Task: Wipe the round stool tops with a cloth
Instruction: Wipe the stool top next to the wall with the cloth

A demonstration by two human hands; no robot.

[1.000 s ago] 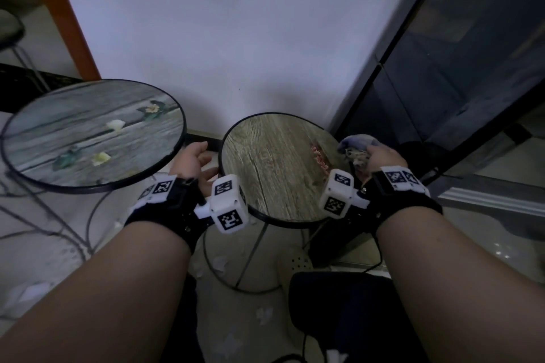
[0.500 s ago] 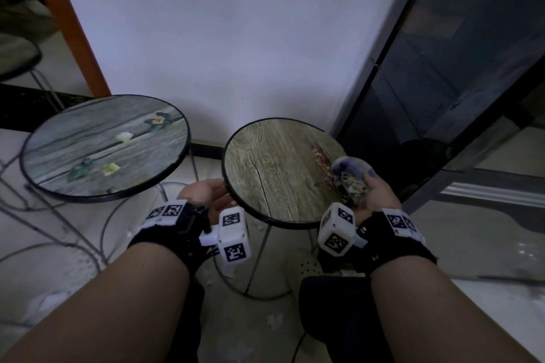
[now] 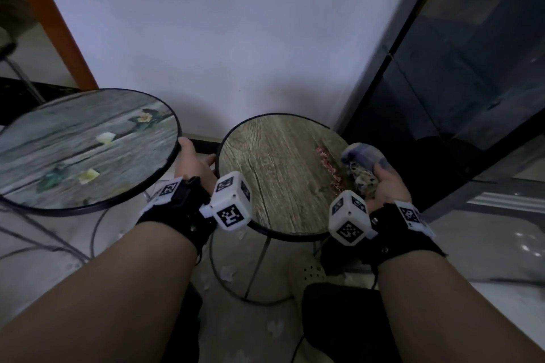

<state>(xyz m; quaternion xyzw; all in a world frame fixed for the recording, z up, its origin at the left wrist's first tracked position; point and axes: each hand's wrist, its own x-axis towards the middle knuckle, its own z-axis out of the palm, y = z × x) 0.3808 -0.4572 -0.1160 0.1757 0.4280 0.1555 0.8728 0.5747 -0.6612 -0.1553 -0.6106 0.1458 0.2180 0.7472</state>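
Gripping soft, limp bluish bunched cloth (image 3: 361, 163), right hand (image 3: 386, 183) fingers curled round it; left hand (image 3: 193, 163) fingers unclear.

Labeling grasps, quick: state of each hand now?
Left hand: between the stools, fingers hidden; cannot tell.
Right hand: closed on the cloth.

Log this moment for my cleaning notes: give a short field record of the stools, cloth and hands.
left stool: grey plank print with flowers
right stool: brown wood grain, pink print near its right edge
cloth: bunched in the right hand, at the right stool's right edge
left hand: in the gap between both stools, at the left stool's rim, holding nothing visible
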